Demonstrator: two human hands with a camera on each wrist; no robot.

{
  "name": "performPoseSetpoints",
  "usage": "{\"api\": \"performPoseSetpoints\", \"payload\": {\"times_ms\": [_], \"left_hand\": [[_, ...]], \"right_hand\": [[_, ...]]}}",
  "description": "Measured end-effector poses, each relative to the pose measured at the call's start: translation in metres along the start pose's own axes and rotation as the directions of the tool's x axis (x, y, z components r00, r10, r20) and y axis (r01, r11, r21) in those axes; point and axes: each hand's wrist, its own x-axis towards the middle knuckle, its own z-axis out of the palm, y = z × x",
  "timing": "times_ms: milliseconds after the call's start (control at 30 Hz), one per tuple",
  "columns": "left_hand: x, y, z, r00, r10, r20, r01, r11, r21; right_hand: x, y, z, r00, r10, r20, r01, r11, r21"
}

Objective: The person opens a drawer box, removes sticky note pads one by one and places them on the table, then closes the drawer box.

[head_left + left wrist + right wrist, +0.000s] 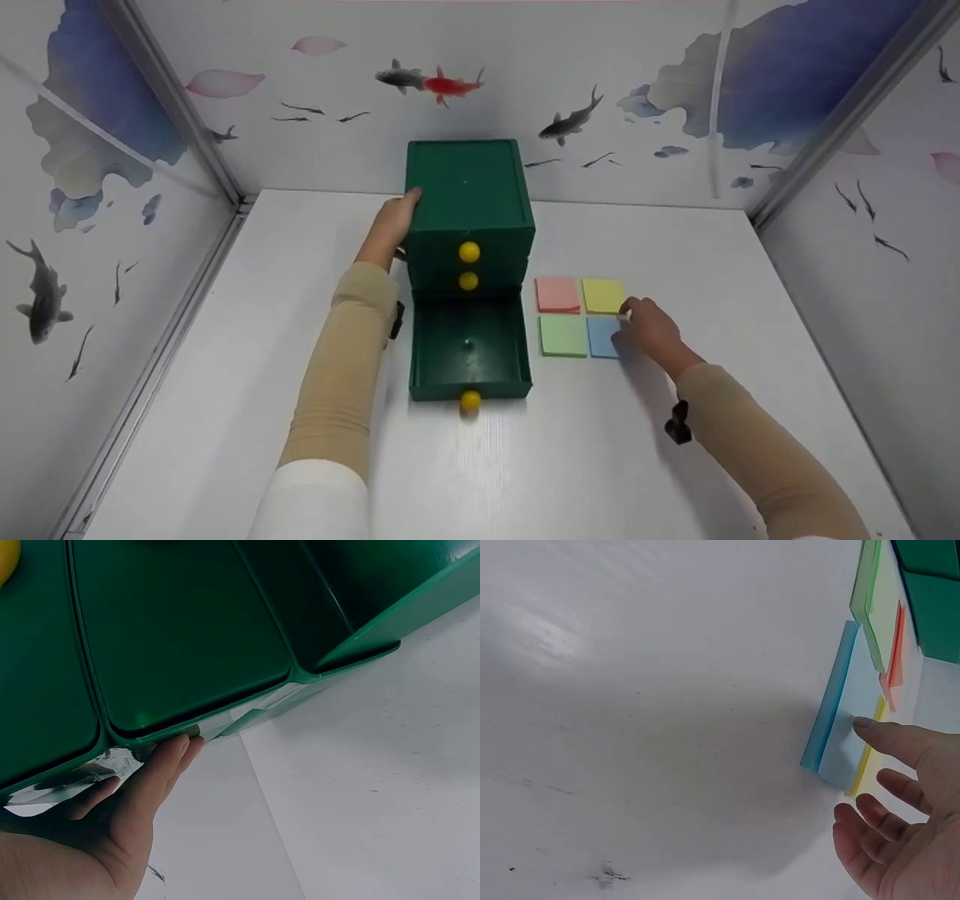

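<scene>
A green desktop drawer unit [469, 180] with yellow round knobs stands against the back wall. Its bottom drawer [469, 391] is pulled out; the two above are closed. My left hand [390, 229] lies along the unit's left side, its extended fingers [161, 772] touching the side in the left wrist view. Right of the unit, four-square, lie pads of sticky notes: pink [557, 294], yellow [603, 295], green [563, 335] and blue [602, 336]. My right hand [654, 334] is over the right edges of the yellow and blue pads, thumb and fingers apart with nothing between them.
The white table [450, 472] is bounded by white panels printed with fish and petals, including the back wall [337, 150]. Metal posts [180, 105] stand at the corners. Dark marks [609, 874] show on the tabletop in the right wrist view.
</scene>
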Motion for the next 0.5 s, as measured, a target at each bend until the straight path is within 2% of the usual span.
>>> {"api": "performPoseSetpoints", "payload": {"times_ms": [300, 500], "left_hand": [[0.0, 0.0, 0.001, 1.0, -0.004, -0.016, 0.004, 1.0, -0.012], [0.0, 0.0, 0.0, 1.0, 0.0, -0.01, 0.0, 1.0, -0.008]], "right_hand": [[-0.011, -0.018, 0.001, 0.996, -0.066, 0.055, 0.069, 0.996, -0.059], [-0.024, -0.032, 0.004, 0.988, -0.127, 0.082, 0.131, 0.99, -0.045]]}}
